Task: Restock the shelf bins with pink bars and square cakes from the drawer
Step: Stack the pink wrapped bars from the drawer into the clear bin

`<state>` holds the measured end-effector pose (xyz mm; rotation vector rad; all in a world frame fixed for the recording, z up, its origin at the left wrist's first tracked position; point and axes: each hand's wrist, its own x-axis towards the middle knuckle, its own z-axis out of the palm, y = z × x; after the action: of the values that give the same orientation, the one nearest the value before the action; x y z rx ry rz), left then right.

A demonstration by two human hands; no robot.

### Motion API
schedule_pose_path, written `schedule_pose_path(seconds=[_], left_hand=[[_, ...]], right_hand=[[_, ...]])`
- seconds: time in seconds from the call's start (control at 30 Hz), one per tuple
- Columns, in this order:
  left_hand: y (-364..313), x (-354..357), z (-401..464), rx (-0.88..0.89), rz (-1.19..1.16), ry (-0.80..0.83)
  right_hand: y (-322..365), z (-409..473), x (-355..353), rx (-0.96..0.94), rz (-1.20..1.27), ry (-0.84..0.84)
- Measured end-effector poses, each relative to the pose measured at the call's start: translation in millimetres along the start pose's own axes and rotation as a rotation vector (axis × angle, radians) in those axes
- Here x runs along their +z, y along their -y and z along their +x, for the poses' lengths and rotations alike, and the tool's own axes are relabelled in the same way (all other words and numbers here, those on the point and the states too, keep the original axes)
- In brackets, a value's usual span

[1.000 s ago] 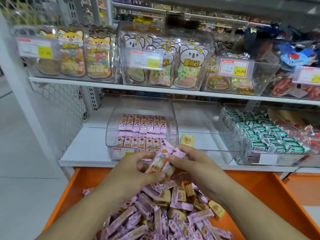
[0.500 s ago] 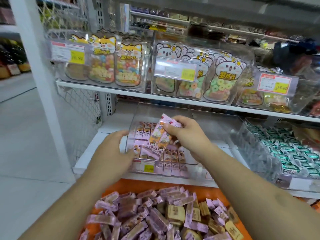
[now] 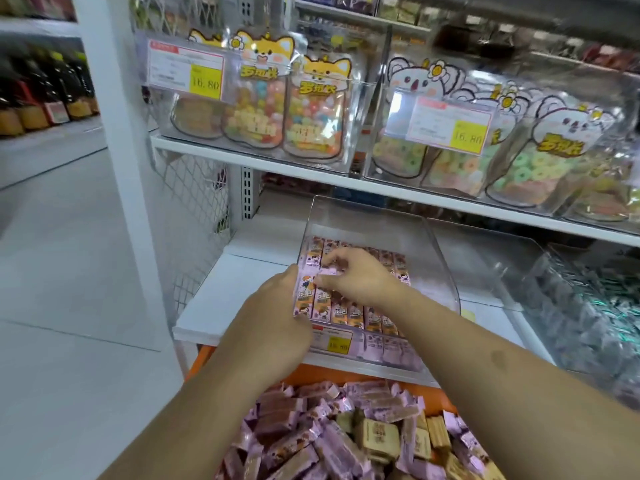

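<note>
Reaching into the clear bin (image 3: pixel 440 237), right hand (image 3: pixel 356 275) pinching pink bars (image 3: pixel 323 270) at 12 o'clock, left hand (image 3: pixel 273 320) curled against rows at 9 o'clock, grip hidden

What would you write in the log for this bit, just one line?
step: placing pink bars | bin: clear bin | right hand: pinching bars | left hand: at bin's left front | drawer: open

Bars (image 3: pixel 349 311) fill the bin (image 3: pixel 440 258) (drawer (image 3: pixel 346 374) below, in front).

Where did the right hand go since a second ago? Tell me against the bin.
Yes: the right hand moved from over the drawer up into the bin.
</note>
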<state>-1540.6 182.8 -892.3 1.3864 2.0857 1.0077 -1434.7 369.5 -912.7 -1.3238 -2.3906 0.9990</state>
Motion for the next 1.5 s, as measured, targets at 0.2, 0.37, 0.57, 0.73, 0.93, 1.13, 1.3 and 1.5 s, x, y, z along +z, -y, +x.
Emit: schedule_pose_path(seconds=[0.2, 0.37, 0.57, 0.73, 0.93, 1.13, 1.3, 1.5], left_hand=[[3.8, 2.0, 0.9, -0.012, 0.022, 0.027], [4.2, 4.6, 2.9, 0.002, 0.041, 0.007], [1.0, 2.7, -0.9, 0.029, 0.019, 0.015], [-2.7, -0.4, -13.4, 0.045, 0.007, 0.006], [-16.7, 3.4, -42.6, 0.045, 0.049, -0.028], [-30.7, 42.9, -79.6, 0.082, 0.042, 0.095], [-16.6, 110.3, -102.2, 0.08, 0.1, 0.296], [37.7, 175.3, -102.1, 0.039, 0.241, 0.542]], right_hand=[[-3.8, -18.2, 3.6, -0.091, -0.133, 0.052], [-5.5, -17.5, 10.3, -0.116, -0.185, 0.057], [-2.1, -27.2, 4.4, -0.123, -0.182, 0.06], [-2.8, -62.8, -17.3, -0.092, -0.022, -0.005], [-16.9, -144.8, -44.6, -0.089, 0.06, -0.083], [-88.7, -226.1, -43.5, 0.064, 0.105, -0.056], [-171.5, -267.0, -20.0, 0.259, 0.09, -0.018], [-237.6, -262.1, 17.9, 0.327, -0.054, 0.123]])
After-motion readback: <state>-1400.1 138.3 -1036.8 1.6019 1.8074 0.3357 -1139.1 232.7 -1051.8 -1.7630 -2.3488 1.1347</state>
